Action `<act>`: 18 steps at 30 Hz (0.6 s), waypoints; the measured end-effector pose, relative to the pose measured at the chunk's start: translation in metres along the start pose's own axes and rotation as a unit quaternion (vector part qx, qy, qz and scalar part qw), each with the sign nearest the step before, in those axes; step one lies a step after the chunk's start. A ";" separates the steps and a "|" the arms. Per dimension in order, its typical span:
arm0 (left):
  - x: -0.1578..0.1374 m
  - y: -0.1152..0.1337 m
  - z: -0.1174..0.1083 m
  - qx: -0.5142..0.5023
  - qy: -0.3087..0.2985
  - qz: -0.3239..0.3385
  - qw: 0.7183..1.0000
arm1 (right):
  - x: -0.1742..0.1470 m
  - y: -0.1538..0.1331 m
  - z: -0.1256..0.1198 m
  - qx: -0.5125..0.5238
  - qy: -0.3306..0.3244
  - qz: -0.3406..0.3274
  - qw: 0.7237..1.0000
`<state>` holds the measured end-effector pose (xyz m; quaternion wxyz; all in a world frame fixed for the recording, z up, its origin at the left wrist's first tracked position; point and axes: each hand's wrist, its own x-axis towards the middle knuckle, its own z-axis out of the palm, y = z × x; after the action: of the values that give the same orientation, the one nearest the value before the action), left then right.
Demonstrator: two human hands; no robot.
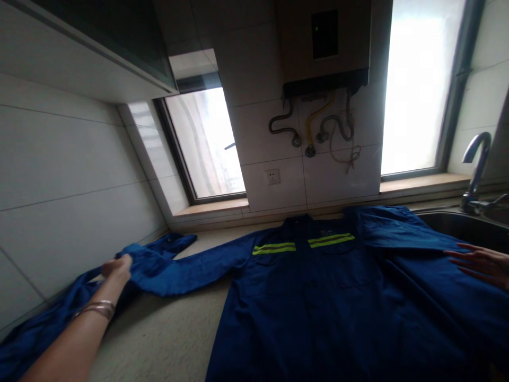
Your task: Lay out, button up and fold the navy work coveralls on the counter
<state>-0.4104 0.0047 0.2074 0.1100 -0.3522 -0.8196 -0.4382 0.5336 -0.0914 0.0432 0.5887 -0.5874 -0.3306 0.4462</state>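
Observation:
A dark blue work jacket [278, 307] with yellow-green reflective stripes across its chest lies spread out, front up and collar toward the wall. Its left-side sleeve stretches across the counter to my left hand [118, 267], whose fingers are closed on the sleeve's end. At the right edge my right hand [483, 263] is open, fingers spread, over or on the blue cloth at that side; whether it touches cannot be made out. More blue cloth [43, 323] lies bunched along the left wall, beneath and behind my left forearm.
The jacket rests on a pale speckled countertop [159, 329]. A dark sink [445, 220] with a chrome faucet [477, 164] is at the back right. A water heater [324, 42] with pipes hangs above, and a cabinet [91, 48] overhangs the upper left. Two windows flank the heater.

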 end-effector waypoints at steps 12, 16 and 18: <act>-0.249 0.219 0.104 -0.263 -0.229 0.534 0.770 | -0.030 -0.003 0.104 0.074 -0.147 0.023 0.986; -0.371 0.217 0.109 -0.176 -0.357 0.674 0.623 | -0.039 0.009 0.117 0.025 -0.163 0.019 0.986; -0.397 0.207 0.098 -0.126 -0.375 0.739 0.546 | -0.045 0.018 0.126 0.009 -0.177 0.041 0.983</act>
<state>0.0302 -0.0321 0.0881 0.0324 -0.9759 -0.1730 -0.1293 0.3987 -0.0844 0.0434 0.5074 -0.5069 -0.4009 0.5699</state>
